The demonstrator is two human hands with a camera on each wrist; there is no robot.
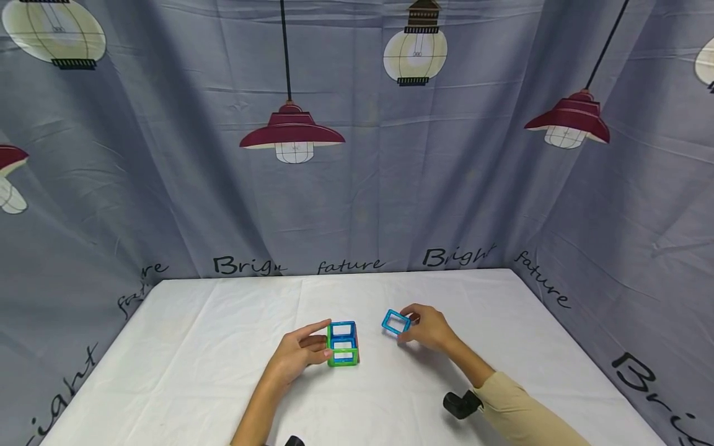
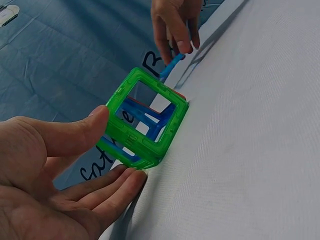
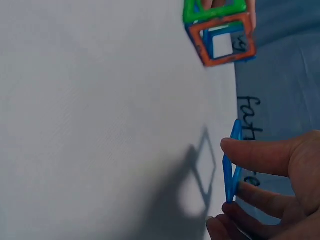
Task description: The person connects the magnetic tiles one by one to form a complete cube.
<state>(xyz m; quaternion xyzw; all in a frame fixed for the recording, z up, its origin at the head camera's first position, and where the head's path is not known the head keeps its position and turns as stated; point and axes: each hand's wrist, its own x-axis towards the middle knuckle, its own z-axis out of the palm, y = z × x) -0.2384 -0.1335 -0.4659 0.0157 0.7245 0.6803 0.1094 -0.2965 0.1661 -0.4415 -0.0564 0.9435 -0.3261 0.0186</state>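
Observation:
A small cube of magnetic tiles (image 1: 343, 357) stands on the white table, with green on its near side, an orange tile (image 3: 199, 44) on its right and blue frames behind. My left hand (image 1: 295, 357) holds it from the left. In the left wrist view the thumb is at one corner of the green tile (image 2: 178, 120) and the fingertips (image 2: 134, 179) are at another. To the right, my right hand (image 1: 428, 327) pinches a single blue square magnetic tile (image 1: 385, 321) between thumb and fingers. That tile is tilted above the table and casts a frame-shaped shadow.
White cloth covers the table (image 1: 184, 371). Behind and on both sides hangs a grey-blue curtain (image 1: 357, 204) printed with lamps and lettering. A black device (image 1: 462, 405) sits at my right wrist, beside the beige sleeve (image 1: 524, 412).

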